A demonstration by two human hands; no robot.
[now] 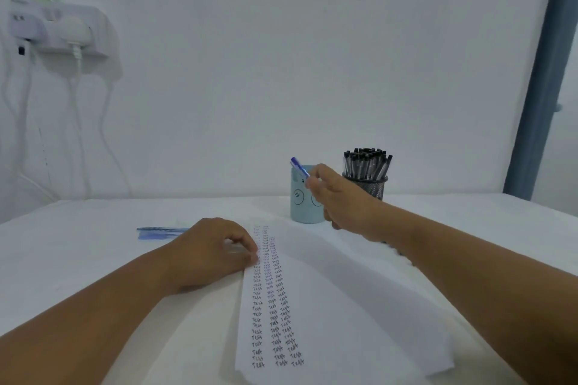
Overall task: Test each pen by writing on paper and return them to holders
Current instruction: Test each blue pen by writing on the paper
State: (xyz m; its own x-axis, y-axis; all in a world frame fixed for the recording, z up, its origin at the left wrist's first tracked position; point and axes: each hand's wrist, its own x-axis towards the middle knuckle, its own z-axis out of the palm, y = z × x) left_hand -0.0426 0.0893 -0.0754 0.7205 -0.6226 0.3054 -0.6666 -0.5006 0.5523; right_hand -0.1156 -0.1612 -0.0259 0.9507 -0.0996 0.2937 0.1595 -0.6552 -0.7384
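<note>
My right hand (331,194) pinches the blue pen (299,167), tilted over the pale blue holder (305,206) just beneath it. My left hand (215,251), fingers curled, presses the paper (328,306). Released off-centre, I reckon the pen strikes the rim and tips out.

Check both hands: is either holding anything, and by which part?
The right hand pinches a blue pen by its lower end, over the light blue cup. The left hand holds nothing; its fingertips rest on the paper.
</note>
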